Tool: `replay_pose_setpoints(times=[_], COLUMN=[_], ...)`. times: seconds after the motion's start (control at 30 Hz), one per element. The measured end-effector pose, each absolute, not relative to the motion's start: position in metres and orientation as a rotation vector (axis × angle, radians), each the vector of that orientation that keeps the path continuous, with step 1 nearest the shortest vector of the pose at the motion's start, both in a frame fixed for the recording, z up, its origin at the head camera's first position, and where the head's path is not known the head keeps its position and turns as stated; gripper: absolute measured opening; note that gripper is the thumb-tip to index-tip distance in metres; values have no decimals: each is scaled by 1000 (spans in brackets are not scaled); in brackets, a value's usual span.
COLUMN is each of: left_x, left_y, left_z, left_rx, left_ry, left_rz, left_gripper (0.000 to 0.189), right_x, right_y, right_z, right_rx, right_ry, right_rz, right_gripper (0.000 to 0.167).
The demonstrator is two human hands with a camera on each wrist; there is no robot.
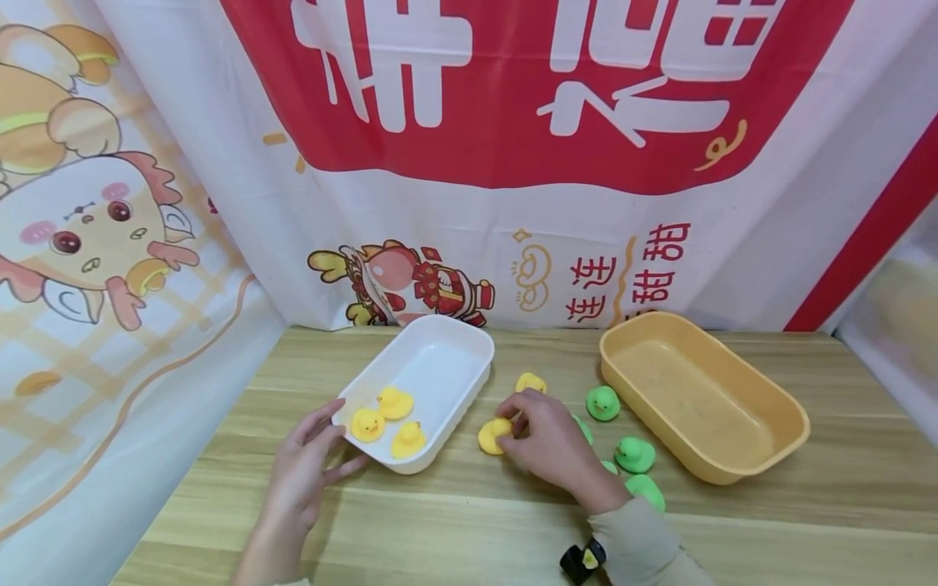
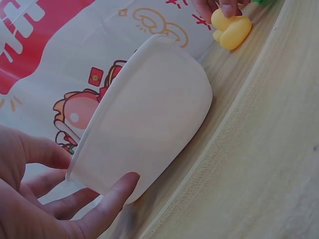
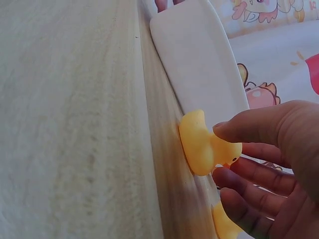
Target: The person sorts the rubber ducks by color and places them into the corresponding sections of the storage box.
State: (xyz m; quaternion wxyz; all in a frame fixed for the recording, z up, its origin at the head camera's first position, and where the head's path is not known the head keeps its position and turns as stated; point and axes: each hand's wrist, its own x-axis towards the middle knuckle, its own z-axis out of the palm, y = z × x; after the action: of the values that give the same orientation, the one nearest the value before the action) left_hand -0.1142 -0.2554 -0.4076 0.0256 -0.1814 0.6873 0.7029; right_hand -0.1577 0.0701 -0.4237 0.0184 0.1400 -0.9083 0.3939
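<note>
My left hand (image 1: 304,464) holds the near left corner of a white plastic tub (image 1: 458,415), thumb on the outer wall (image 2: 149,114) and fingers at the rim. Inside the tub sit three yellow toy ducks (image 1: 396,403). To the right of the tub, my right hand (image 1: 553,439) pinches another yellow toy duck (image 1: 493,438) by its head, between thumb and fingers (image 3: 254,186). That duck (image 3: 197,144) is at the tabletop; whether it touches the wood I cannot tell. Behind the right hand lies one more yellow duck (image 1: 531,382), partly hidden.
Several green toy ducks (image 1: 634,454) lie right of my right hand, some partly covered by the arm. An orange-tan tub (image 1: 703,468) stands at the right on the wooden table (image 1: 440,529). A printed cloth (image 1: 498,212) hangs along the back edge.
</note>
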Motion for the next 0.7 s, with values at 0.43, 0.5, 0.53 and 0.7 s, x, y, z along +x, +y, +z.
replay_pose_setpoints(times=[0.43, 0.5, 0.53, 0.7], left_x=[-115, -114, -114, -114], left_y=[-251, -250, -250, -249], left_z=[-413, -413, -412, -411], left_rx=[-516, -512, -511, -508], left_ry=[2145, 2150, 2151, 2156], left_rz=[2166, 2161, 2161, 2162], left_gripper=[55, 55, 55, 54], right_x=[-157, -156, -156, -155], right_y=[68, 68, 68, 68], right_z=[-424, -424, -424, -422], right_rx=[441, 440, 439, 429], right_ry=[-2852, -2854, -2852, -2799], right_rz=[1132, 1131, 1132, 1183], right_gripper=[25, 25, 25, 26])
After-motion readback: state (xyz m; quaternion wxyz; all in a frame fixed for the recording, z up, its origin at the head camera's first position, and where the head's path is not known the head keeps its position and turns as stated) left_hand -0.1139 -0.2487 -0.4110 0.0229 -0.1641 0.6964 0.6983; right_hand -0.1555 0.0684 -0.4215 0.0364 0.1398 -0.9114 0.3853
